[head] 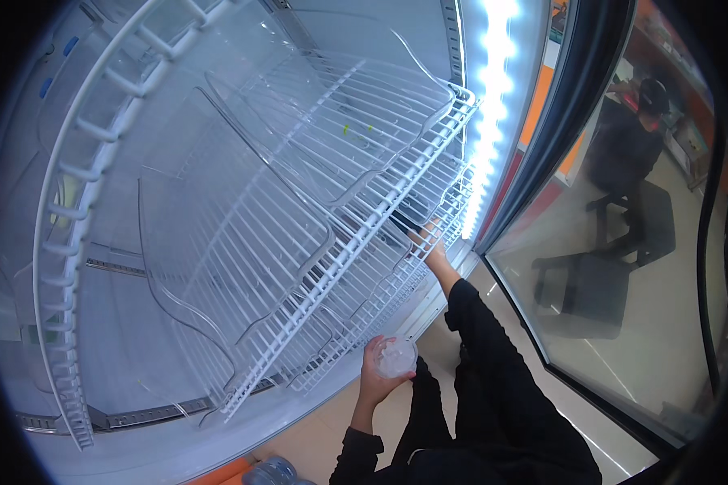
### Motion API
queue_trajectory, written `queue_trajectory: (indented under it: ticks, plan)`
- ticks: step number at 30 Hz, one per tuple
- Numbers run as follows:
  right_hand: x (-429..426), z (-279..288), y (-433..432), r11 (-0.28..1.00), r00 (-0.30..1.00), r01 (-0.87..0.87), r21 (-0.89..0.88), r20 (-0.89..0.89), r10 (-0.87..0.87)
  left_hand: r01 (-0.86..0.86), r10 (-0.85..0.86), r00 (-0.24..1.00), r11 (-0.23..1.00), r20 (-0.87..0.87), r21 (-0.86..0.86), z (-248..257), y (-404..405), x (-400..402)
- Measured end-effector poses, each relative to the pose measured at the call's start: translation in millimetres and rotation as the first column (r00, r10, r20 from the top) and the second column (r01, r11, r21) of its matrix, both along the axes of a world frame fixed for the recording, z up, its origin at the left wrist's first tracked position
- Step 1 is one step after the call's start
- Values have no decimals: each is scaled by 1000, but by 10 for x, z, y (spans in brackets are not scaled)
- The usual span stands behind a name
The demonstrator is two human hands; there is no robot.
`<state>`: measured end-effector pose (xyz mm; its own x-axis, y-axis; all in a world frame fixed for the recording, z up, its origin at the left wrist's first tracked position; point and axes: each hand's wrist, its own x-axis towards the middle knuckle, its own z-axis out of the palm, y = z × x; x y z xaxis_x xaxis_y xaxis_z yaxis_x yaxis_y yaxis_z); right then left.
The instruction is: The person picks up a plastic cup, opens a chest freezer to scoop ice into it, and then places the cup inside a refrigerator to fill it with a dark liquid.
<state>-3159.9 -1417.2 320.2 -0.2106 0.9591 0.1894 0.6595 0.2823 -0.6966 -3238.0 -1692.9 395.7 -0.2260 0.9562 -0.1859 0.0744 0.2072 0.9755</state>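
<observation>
My left hand (378, 383) grips a clear cup (395, 357) by its side, outside the front edge of a lit display refrigerator. Whitish, translucent pieces show inside the cup. My right hand (431, 238) reaches into the refrigerator, low on the right. White wires of a lower shelf (400, 274) cross in front of it, and its fingers are partly hidden. A dark object (405, 222) lies beside those fingers; whether they hold it I cannot tell. Above that arm's reach, the upper wire shelf (340, 257) carries clear plastic dividers (267, 160) and small yellow-green scraps (346, 129).
At the right, the glass door (582, 291) stands open, with a person (628, 136) and dark stools (582, 291) visible through it. A bright LED strip (491, 109) runs along the cabinet's side. Plastic bottles (271, 471) stand near the floor at the lower left.
</observation>
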Motion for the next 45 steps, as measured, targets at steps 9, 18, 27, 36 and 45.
queue_trajectory:
  ticks: [9,18,27,36,45]
  plan:
    - [132,300,306,977,839,-183,111,536,96,-67,70,988,997,-141,25,-231,186,-82]
    - [312,-413,693,1000,958,24,-11,285,-20,-61,73,971,996,-227,58,-465,472,-48]
    - [117,-503,863,997,999,-26,-76,29,28,-173,169,955,985,-244,5,-764,875,-109]
    - [-77,80,739,920,817,-375,-115,-509,269,-173,175,944,984,-279,32,-822,1034,-61]
    - [-78,115,287,862,695,-476,-172,-674,250,-251,242,948,968,-208,-18,-891,870,-50]
